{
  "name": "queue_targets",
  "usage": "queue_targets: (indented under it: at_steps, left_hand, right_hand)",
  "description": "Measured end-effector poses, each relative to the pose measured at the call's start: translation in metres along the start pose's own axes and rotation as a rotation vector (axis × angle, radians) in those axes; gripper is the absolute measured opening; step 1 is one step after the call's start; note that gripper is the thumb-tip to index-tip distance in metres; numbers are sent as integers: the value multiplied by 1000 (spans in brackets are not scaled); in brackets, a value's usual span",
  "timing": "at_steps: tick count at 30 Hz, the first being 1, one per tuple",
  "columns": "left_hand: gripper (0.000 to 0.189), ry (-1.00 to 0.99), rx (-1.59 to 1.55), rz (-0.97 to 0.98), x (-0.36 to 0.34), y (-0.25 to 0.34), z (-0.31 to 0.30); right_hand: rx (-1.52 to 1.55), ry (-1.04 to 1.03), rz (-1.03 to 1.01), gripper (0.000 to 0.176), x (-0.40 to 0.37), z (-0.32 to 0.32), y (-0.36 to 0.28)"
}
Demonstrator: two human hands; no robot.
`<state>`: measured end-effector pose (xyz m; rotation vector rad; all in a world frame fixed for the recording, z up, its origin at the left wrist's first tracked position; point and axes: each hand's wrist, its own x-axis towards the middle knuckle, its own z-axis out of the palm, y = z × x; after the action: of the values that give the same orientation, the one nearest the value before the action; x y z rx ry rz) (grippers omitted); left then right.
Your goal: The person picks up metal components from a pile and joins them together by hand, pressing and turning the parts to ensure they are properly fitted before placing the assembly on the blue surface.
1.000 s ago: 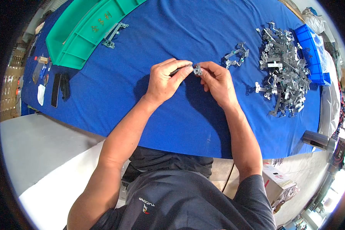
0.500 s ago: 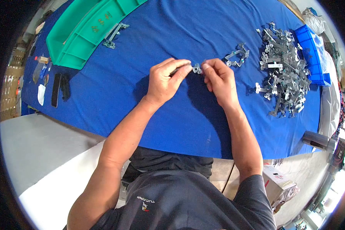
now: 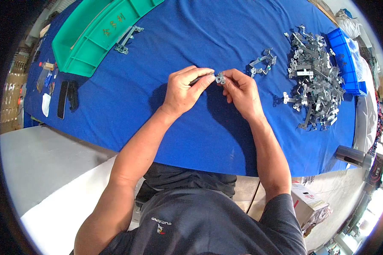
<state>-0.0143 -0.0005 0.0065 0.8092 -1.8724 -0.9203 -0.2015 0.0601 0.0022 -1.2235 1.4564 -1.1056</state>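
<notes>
Over the blue cloth, a small metal bracket (image 3: 220,79) with holes in its end shows between my two hands. My left hand (image 3: 185,87) is closed around its left part, thumb against the forefinger, hiding most of it. My right hand (image 3: 241,91) pinches the bracket's right end between thumb and forefinger. Close by on the right lie a few similar loose brackets (image 3: 263,63). Farther right is a heaped pile of brackets (image 3: 315,80).
A green bin (image 3: 78,57) stands at the back left, with another bracket (image 3: 125,40) beside it. A phone (image 3: 63,100) lies at the left edge. A blue tray (image 3: 347,61) sits beyond the pile, and a dark grey cylinder (image 3: 351,155) is at the front right corner.
My right hand has shifted slightly left and down, its fingers now against the bracket's end. The bracket's holed end has turned and shows more plainly. My left hand has barely moved.
</notes>
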Motion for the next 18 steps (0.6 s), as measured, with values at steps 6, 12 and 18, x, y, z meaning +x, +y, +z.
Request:
queue_targets:
  at_steps: [6,12,18]
  left_hand:
    - [17,-22,40,39,0,-1,2]
    - [17,-88,64,72,-2,0,2]
    - [17,74,29,28,-1,-3,3]
  right_hand:
    - [293,-9,-36,20,2,0,-4]
    - [180,22,-14,21,0,-2,-2]
    - [90,35,64,19,0,0,-7]
